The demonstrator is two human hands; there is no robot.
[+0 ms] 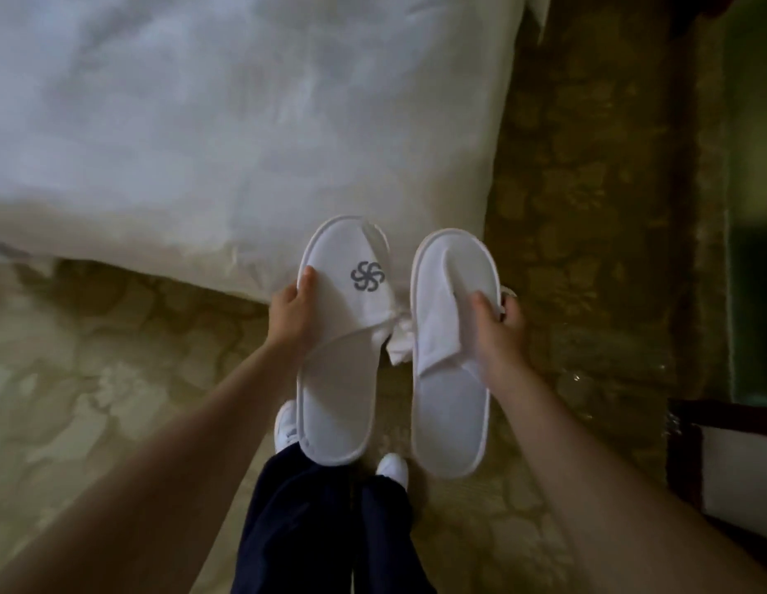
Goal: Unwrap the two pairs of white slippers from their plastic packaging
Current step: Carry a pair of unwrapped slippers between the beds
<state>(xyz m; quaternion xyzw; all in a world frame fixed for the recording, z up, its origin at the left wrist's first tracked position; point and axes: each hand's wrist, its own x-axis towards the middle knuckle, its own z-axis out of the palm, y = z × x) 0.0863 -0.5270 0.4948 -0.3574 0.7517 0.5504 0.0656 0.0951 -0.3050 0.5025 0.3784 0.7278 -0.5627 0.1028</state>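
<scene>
Slippers (336, 422), two white ones, hang at lower middle of the frame before the one white bed (201, 122) filling the upper left, its corner behind them; patterned carpet (587, 207) lies open to the right and lower left. The logo slipper (343, 366) and plain slipper (450, 400) are side by side, apart. Each grip is closed on one: left hand (291, 315) pinches the logo slipper's left edge, right hand (499, 332) the plain slipper's right edge, thumbs on top.
</scene>
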